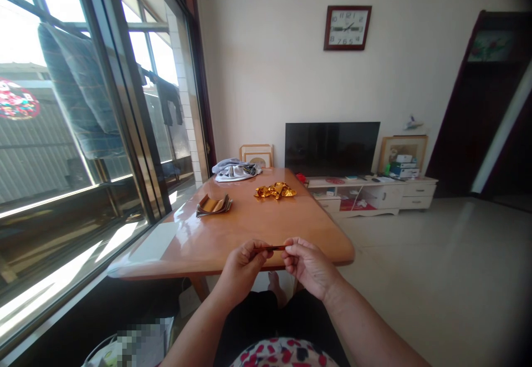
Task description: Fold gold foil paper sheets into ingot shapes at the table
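Note:
Between my two hands, a thin sheet of shiny reddish-gold paper (275, 248) is stretched level, seen nearly edge-on, so its face is hidden. My left hand (246, 264) pinches one end with thumb and fingers. The other end is gripped by my right hand (306, 261) in the same way. Both hands are above the near edge of the wooden table (266, 228). Farther back lies a crumpled-looking heap of shiny gold foil paper pieces (276, 190). To its left rests a curled stack of gold-brown paper sheets (214, 205).
Bundled grey and white cloth (236, 170) lies at the table's far end. A pale sheet (154, 241) covers the near left corner. Tall windows (137, 95) run along the left. Against the back wall, a television (332, 148) stands on a white cabinet (386, 195).

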Demonstrator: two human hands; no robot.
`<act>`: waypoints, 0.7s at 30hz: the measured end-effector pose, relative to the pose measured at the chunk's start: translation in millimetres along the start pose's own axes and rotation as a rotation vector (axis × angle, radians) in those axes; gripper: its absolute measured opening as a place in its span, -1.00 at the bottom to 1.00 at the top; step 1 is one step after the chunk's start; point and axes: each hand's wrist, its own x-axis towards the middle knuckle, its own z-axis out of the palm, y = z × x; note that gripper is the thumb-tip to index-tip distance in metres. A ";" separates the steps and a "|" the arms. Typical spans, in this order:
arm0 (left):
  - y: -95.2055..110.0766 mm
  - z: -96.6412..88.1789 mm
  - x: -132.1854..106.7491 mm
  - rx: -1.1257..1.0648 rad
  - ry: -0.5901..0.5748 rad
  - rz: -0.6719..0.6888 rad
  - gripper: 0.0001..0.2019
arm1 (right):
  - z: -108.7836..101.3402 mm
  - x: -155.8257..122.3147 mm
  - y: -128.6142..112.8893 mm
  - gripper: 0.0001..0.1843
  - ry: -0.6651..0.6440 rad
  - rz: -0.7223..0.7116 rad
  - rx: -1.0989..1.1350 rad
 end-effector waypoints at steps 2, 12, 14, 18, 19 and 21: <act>-0.1 0.1 0.4 0.019 0.007 0.004 -0.77 | -0.1 0.3 0.4 -0.78 0.005 -0.001 0.004; -3.7 -1.2 0.5 0.108 -0.008 0.036 -0.77 | -1.5 2.2 0.3 -0.75 0.033 0.017 -0.031; -4.2 -0.6 0.2 0.126 0.001 0.050 -0.77 | -2.4 2.9 1.4 -0.75 0.032 0.024 -0.029; -3.3 1.4 -2.0 0.214 0.034 0.098 -0.80 | -5.1 5.1 6.0 -0.78 0.062 0.065 -0.020; -2.9 1.8 -2.7 0.234 0.038 0.105 -0.80 | -5.9 5.6 7.2 -0.79 0.071 0.073 -0.020; -2.8 2.4 -3.9 0.249 0.034 0.107 -0.80 | -7.1 6.1 8.8 -0.81 0.081 0.079 -0.023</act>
